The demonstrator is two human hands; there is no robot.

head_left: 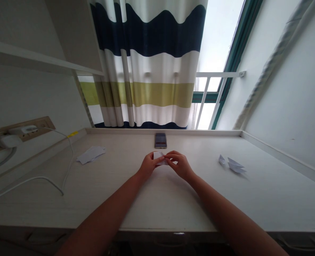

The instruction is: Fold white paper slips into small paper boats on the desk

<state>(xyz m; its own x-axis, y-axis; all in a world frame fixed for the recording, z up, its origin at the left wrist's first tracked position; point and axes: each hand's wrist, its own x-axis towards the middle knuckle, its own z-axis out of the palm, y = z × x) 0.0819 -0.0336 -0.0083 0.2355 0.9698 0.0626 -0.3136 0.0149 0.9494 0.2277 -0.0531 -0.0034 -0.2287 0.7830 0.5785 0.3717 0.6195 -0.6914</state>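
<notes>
A small piece of white paper [158, 155] is held between my two hands over the middle of the desk. My left hand [148, 165] grips its left side, with the thumb lying across the front. At the right side, my right hand [180, 164] pinches the paper between thumb and fingertips. Part of the sheet is hidden by the fingers, so its folds cannot be made out. Just beyond the hands lies a smartphone [160, 140], flat on the desk.
A stack of white paper sheets [90, 154] lies at the left. Folded paper pieces [236, 165] rest at the right, beside a smaller folded one [221, 159]. A white cable [71, 149] runs from the power socket [26, 131] across the desk's left side. A raised ledge [200, 132] borders the back.
</notes>
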